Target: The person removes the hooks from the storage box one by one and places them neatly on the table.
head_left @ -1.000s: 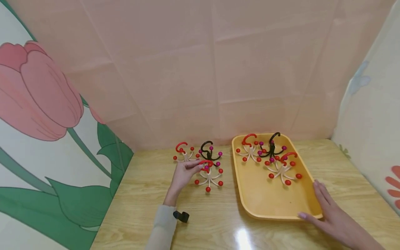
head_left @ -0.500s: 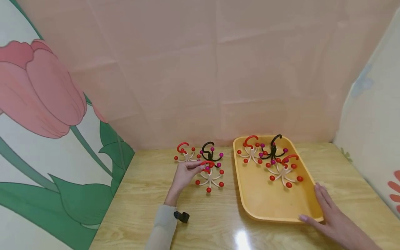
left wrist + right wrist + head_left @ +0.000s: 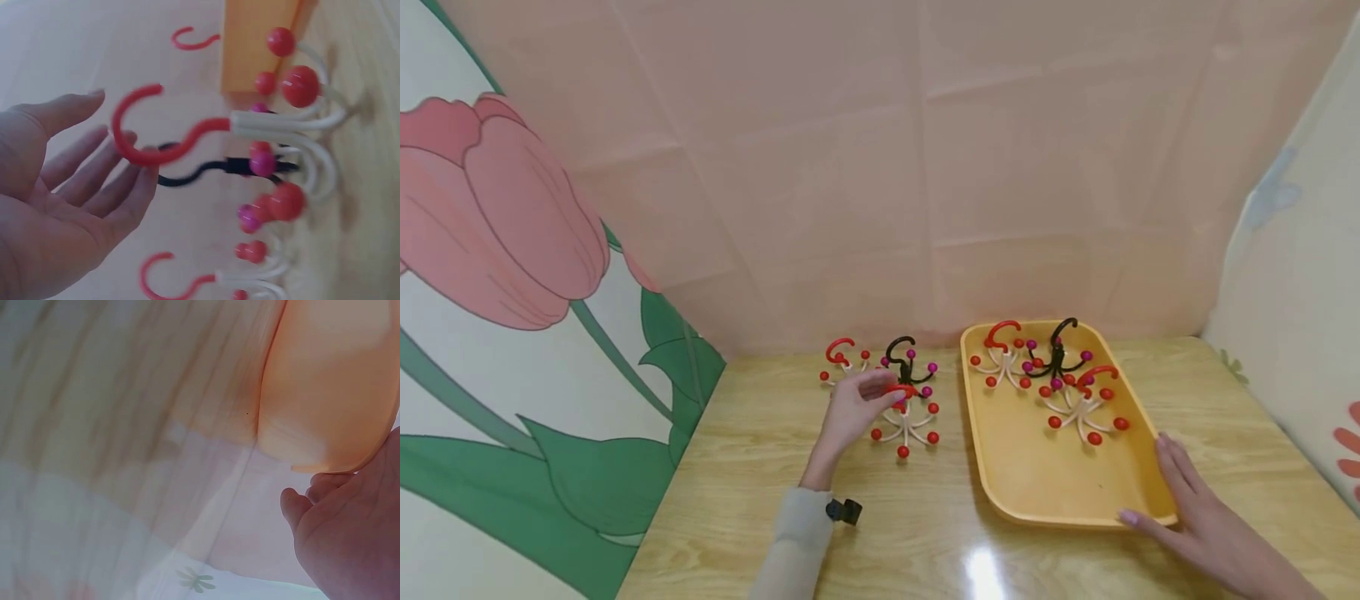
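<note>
My left hand (image 3: 848, 415) is at the red hooked handle of a white scalp massager (image 3: 905, 427) with red ball tips, standing on the table. In the left wrist view the thumb is apart from the handle, and the fingers (image 3: 145, 187) are spread around it, relaxed; whether they touch it I cannot tell. Just behind stand a black scalp massager (image 3: 904, 372) with purple balls and another red-handled scalp massager (image 3: 840, 344), partly hidden by the hand. My right hand (image 3: 1206, 512) rests at the near right corner of a yellow tray (image 3: 1045, 500), straight fingers along its side, thumb at its front rim.
Inside the tray are two red-handled scalp massagers, one at the back left (image 3: 1004, 367) and one nearer (image 3: 1081, 410), with a black scalp massager (image 3: 1057, 358) behind. A pink cloth backdrop (image 3: 850, 208) rises behind the wooden table (image 3: 917, 533).
My left fingers pinched the near massager's red handle earlier; now they have spread and the hand has lifted slightly. The massager stays standing. My right hand keeps its place at the tray.
</note>
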The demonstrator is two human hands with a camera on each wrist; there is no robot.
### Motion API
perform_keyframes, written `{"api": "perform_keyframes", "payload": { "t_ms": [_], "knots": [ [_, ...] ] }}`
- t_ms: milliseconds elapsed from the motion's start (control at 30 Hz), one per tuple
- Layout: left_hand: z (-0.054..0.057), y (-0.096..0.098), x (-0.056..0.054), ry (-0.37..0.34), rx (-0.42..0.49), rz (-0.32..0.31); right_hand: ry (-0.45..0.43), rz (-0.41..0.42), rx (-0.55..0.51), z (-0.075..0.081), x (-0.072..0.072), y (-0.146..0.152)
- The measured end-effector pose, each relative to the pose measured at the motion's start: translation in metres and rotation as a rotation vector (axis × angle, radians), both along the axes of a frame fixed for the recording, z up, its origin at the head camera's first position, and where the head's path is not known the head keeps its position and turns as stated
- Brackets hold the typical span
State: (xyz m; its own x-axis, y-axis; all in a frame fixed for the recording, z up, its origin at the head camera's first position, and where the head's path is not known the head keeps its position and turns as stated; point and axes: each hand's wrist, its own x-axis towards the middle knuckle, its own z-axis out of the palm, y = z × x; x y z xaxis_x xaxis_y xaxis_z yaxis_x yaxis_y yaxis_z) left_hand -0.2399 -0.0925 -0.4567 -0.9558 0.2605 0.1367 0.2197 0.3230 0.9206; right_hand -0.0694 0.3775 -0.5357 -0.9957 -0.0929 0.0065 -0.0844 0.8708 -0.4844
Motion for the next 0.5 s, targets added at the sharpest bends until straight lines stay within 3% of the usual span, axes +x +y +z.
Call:
{"api": "perform_keyframes", "payload": {
  "t_ms": [233, 500],
  "knots": [
    [0.032, 0.025, 0.012, 0.191, -0.119, -0.005, 0.026, -0.003, 0.054, 0.002, 0.0, -0.002],
    [0.055, 0.055, 0.016, 0.222, -0.122, -0.077, 0.144, 0.021, 0.138, 0.001, 0.005, -0.003]
  ]
}}
